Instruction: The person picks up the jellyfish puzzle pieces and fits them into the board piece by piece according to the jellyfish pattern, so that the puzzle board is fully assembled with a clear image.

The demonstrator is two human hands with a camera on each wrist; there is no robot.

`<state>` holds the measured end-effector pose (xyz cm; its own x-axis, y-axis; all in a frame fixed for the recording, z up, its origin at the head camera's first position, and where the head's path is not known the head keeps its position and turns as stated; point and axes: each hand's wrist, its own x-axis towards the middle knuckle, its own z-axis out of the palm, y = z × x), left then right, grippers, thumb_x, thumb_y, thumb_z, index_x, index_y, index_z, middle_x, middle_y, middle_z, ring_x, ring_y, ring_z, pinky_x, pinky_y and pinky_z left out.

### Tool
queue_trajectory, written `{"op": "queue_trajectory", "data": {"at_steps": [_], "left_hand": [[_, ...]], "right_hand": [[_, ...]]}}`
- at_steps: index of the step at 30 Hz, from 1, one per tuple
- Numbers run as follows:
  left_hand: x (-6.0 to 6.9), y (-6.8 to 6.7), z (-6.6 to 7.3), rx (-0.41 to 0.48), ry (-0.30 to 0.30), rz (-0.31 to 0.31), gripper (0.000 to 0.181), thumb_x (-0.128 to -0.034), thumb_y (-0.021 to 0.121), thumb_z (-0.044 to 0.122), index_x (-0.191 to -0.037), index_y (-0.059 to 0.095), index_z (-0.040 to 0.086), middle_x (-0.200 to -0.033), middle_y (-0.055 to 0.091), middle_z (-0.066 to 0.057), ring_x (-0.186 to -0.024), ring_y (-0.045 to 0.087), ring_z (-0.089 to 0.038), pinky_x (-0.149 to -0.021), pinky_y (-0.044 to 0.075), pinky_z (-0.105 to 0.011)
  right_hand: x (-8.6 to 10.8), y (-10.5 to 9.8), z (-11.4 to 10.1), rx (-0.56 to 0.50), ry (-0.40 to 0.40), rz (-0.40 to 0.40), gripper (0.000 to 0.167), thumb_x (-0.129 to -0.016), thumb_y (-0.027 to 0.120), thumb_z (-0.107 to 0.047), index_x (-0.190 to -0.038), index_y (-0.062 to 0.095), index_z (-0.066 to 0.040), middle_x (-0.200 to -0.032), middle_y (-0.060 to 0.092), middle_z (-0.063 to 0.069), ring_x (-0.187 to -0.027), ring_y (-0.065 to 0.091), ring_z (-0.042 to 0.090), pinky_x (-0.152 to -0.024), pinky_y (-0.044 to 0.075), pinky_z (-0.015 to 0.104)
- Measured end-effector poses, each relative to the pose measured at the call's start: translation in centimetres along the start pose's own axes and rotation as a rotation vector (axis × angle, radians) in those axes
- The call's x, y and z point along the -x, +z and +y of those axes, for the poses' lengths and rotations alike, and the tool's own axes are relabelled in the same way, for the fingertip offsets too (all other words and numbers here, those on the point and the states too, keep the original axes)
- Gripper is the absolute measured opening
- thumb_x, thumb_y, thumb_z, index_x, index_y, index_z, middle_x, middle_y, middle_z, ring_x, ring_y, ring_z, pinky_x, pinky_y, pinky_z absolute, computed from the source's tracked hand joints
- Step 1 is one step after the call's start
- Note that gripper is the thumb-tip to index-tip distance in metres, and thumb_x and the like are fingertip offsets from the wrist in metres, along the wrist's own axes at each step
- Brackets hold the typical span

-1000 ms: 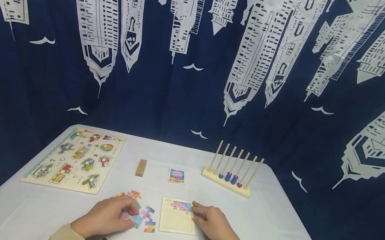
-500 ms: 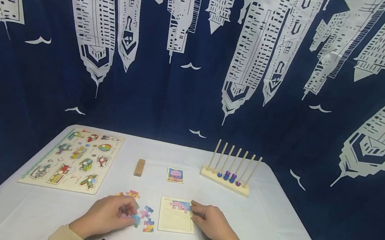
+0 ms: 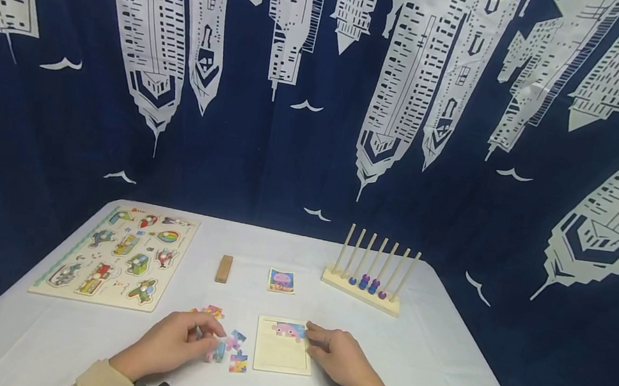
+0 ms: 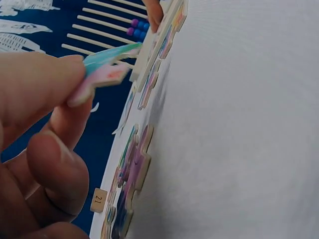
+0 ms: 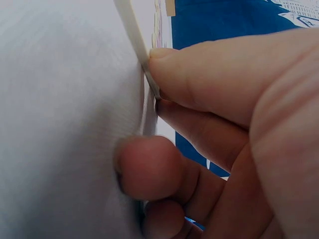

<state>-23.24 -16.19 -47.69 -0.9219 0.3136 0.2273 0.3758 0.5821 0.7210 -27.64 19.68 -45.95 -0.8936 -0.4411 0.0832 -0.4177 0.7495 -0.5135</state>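
Between thumb and fingertips, my left hand [image 3: 169, 344] pinches a teal-and-pink jigsaw piece [image 4: 102, 74], tilted and raised off the table in the left wrist view. Loose jigsaw pieces [image 3: 238, 362] lie around that hand; some are partly hidden by it. To their right is a pale wooden puzzle board [image 3: 282, 357], with joined pieces [image 3: 289, 330] showing a pink face along its top. My right hand [image 3: 345, 361] holds the board's right edge, thumb and index finger against it in the right wrist view, other fingers curled below.
A small picture card [image 3: 282, 281] and a wooden block [image 3: 224, 269] lie beyond the board. A peg rack [image 3: 361, 291] with several beads stands at the back right. A large vehicle puzzle board [image 3: 116, 256] covers the table's left. A dark patterned curtain [image 3: 268, 149] hangs behind.
My left hand has shifted slightly, and the pinched jigsaw piece has turned between its fingertips. My right hand stays at the board's edge. The head view has moved a little.
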Motion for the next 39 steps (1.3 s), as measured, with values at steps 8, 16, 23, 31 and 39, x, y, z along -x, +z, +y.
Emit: {"op": "queue_trajectory", "data": {"at_steps": [8,16,23,31,39], "left_hand": [[-0.4,0.0,0.0,0.160,-0.049,-0.031,0.019,-0.1020,0.065,0.027,-0.118,0.075,0.026,-0.134,0.067,-0.011,-0.067,0.052,-0.010,-0.061,0.048,-0.026],[-1.6,0.2,1.3,0.219,-0.126,-0.011,0.010,-0.0957,0.068,0.016,-0.105,0.073,0.016,-0.094,0.071,-0.005,-0.054,0.052,-0.007,-0.051,0.049,-0.026],[-3.9,1.3,3.3,0.223,-0.202,0.004,0.012,-0.0897,0.078,0.022,-0.098,0.073,0.016,-0.075,0.070,0.000,-0.052,0.049,-0.012,-0.045,0.041,-0.025],[-7.3,3.6,4.4,0.124,-0.206,0.003,0.011,-0.0902,0.077,0.027,-0.096,0.073,0.018,-0.074,0.064,0.001,-0.064,0.057,-0.015,-0.057,0.046,-0.031],[-9.1,5.6,5.1,0.043,-0.222,-0.016,0.009,-0.0899,0.075,0.025,-0.093,0.071,0.018,-0.074,0.064,0.002,-0.057,0.055,-0.016,-0.049,0.046,-0.029]], "right_hand": [[-0.2,0.0,0.3,0.002,0.002,0.004,0.035,-0.094,0.073,-0.021,-0.126,0.073,-0.009,-0.143,0.063,0.003,-0.133,0.059,0.035,-0.110,0.042,0.060],[-0.2,0.2,0.1,0.004,0.007,-0.012,0.034,-0.094,0.073,-0.022,-0.126,0.073,-0.010,-0.143,0.064,0.003,-0.132,0.059,0.036,-0.109,0.042,0.061],[-0.1,0.1,0.2,0.020,-0.007,-0.005,0.034,-0.094,0.073,-0.021,-0.126,0.073,-0.009,-0.143,0.064,0.003,-0.132,0.060,0.035,-0.109,0.043,0.060],[-0.1,0.0,0.4,-0.007,0.004,-0.014,0.034,-0.094,0.073,-0.024,-0.125,0.074,-0.010,-0.143,0.064,0.002,-0.132,0.060,0.035,-0.109,0.043,0.060],[0.0,-0.1,0.3,-0.028,0.002,-0.011,0.034,-0.095,0.072,-0.021,-0.126,0.073,-0.009,-0.143,0.064,0.003,-0.132,0.060,0.034,-0.110,0.043,0.058]]}}
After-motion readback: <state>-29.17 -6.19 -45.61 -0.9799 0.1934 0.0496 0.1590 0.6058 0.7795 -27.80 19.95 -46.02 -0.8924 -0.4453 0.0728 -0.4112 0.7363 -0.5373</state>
